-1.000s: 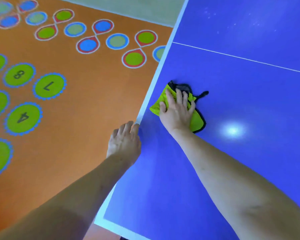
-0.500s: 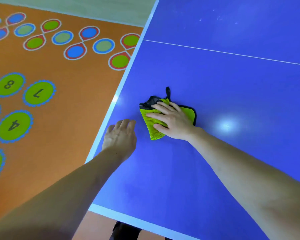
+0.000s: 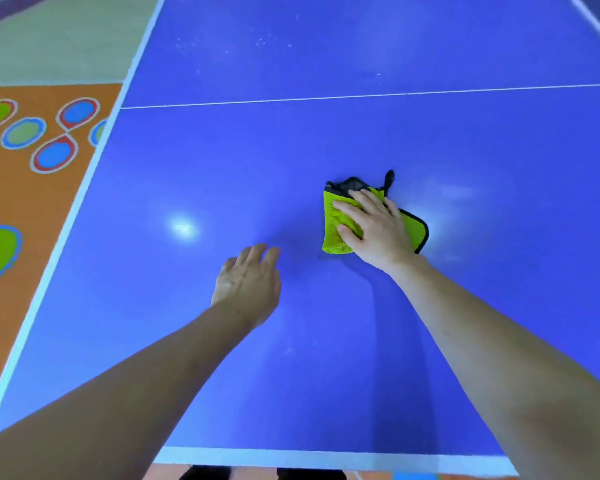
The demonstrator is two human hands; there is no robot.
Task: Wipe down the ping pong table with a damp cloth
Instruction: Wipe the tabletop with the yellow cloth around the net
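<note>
A folded yellow-green cloth with black trim (image 3: 336, 223) lies on the blue ping pong table (image 3: 222, 161), right of the table's middle. My right hand (image 3: 374, 230) presses flat on the cloth with fingers spread and pointing left. My left hand (image 3: 248, 282) hovers or rests over the bare blue top a little to the left and nearer me, fingers relaxed and holding nothing; contact with the table cannot be told.
A thin white centre line (image 3: 361, 95) crosses the table beyond the hands. White edge stripes run along the left side (image 3: 84, 181) and the near end (image 3: 326, 457). Left of the table is an orange floor (image 3: 25, 195) with coloured circles. Small specks (image 3: 260, 43) dot the far top.
My right hand has swept the cloth from the table's left edge rightward toward the middle. My left hand left the edge and followed over the top. The view shifted right.
</note>
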